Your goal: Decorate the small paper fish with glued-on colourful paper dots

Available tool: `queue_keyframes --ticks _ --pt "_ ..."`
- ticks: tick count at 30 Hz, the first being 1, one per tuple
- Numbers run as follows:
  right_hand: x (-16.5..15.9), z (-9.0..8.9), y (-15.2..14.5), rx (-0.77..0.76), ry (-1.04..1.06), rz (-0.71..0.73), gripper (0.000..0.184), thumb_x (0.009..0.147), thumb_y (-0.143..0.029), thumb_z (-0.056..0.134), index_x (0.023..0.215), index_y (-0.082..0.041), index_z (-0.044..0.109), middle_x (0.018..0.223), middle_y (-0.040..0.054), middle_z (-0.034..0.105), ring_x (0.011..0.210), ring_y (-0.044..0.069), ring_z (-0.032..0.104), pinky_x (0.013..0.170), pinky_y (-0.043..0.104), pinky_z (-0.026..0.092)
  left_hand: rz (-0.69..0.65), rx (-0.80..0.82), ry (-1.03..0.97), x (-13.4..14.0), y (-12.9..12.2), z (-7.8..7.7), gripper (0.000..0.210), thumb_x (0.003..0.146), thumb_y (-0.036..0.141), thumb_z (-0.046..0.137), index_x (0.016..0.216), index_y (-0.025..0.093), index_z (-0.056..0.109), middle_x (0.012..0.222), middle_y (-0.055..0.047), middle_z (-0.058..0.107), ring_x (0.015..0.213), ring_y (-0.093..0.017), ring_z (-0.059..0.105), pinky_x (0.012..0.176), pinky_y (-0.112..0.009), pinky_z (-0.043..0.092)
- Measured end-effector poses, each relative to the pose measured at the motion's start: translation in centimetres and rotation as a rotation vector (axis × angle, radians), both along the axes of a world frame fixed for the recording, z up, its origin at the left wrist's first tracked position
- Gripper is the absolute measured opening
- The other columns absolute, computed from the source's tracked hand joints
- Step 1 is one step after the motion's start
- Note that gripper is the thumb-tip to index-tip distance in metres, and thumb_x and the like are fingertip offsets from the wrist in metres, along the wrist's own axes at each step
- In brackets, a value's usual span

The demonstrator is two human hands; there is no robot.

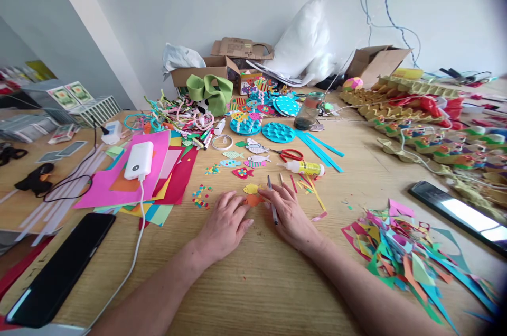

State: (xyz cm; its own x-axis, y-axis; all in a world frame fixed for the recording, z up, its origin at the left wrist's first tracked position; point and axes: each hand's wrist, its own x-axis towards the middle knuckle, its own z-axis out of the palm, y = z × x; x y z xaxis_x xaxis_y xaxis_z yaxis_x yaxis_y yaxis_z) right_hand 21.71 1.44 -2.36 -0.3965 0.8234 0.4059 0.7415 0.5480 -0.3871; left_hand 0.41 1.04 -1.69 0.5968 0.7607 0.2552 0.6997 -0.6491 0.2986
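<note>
My right hand [290, 214] is closed around a dark pen [274, 213], held steeply with one end raised. My left hand [226, 222] rests palm down on the table, fingers stretched out and their tips against an orange paper fish [252, 200]. Just beyond that lies a yellow paper fish [251, 188]. Farther back are a red fish with coloured dots [242, 173], a striped fish [257, 160] and a light blue fish [230, 163]. Small round paper dots [202, 196] lie left of the hands.
Red-handled scissors [291, 155] and a glue bottle [307, 168] lie beyond my right hand. Paper scraps [407, 251] are heaped at right, near a phone [463, 214]. At left, a power bank [139, 159] sits on coloured sheets [103, 183]. Behind stand a glass jar [309, 111] and blue discs [278, 132].
</note>
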Motion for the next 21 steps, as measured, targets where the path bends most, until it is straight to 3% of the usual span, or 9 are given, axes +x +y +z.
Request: queue_keyframes --ticks 6,21 --pt "-0.10 0.64 -0.25 0.000 0.025 0.074 0.032 0.094 -0.011 0.041 0.122 -0.021 0.053 0.110 0.0095 0.068 0.120 0.025 0.051 0.109 0.057 0.030 -0.004 -0.002 0.007 -0.06 -0.03 -0.09 0.034 0.096 0.034 0.047 0.124 0.018 0.058 0.129 -0.009 0.057 0.129 -0.028 0.040 0.110 -0.052 0.037" --pt "-0.13 0.66 -0.43 0.035 0.022 0.098 0.024 0.095 -0.012 0.041 0.110 -0.022 0.057 0.098 0.0071 0.070 0.105 0.021 0.059 0.109 0.055 0.032 -0.006 -0.006 -0.003 -0.06 0.01 0.27 0.033 0.096 0.032 0.048 0.125 0.020 0.058 0.129 -0.009 0.059 0.129 -0.028 0.042 0.109 -0.054 0.038"
